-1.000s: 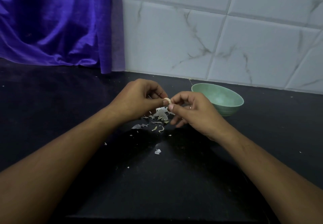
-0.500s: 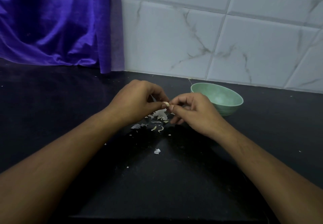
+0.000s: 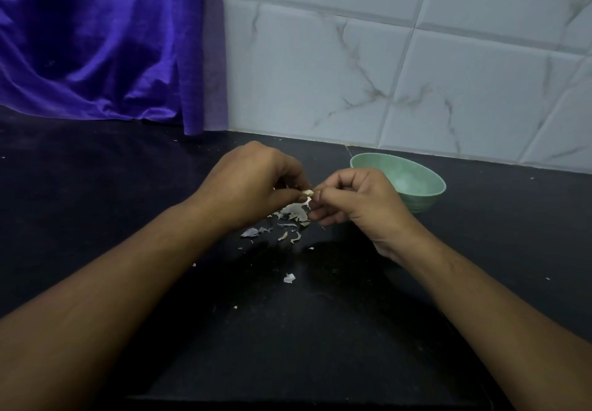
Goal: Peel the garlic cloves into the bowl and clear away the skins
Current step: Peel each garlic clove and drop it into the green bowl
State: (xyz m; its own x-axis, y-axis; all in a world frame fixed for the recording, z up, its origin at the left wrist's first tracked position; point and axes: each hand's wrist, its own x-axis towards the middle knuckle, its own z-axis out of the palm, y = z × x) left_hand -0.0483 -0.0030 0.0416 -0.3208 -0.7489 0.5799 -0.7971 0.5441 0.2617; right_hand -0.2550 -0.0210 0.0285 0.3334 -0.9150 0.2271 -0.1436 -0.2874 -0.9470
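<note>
Over the last second the visible part of the garlic clove [image 3: 308, 192] has shrunk. It was a pale, rounded curve between the two thumbs, and now I see only a small nub. A thin shred of skin [image 3: 308, 200] hangs from it that I couldn't see before. I read that as a strip of peel coming loose, so this clove is mid-peel and not ready to drop.

The left hand [image 3: 256, 183] has its fingers curled in, with thumb and forefinger pinching the clove from 9 o'clock. The right hand [image 3: 355, 199] is curled the same way and pinches the clove's other end from 3 o'clock. The fingertips of the two hands nearly touch.

Neither hand has shifted much on the black counter [image 3: 320, 330]. The pile of skins [image 3: 293, 212] at 6 o'clock just under the pinch looks unchanged, and so does the lone flake [image 3: 289, 278] farther toward 6 o'clock.

The green bowl [image 3: 426, 203] still sits at 2 o'clock from the hands, just beyond the right knuckles. Something pale lies inside it, but I can't tell whether it's cloves. The purple curtain [image 3: 96, 42] hangs at 10 o'clock.

The skins haven't been cleared yet, so I judge there's still plenty of the task to go.
</note>
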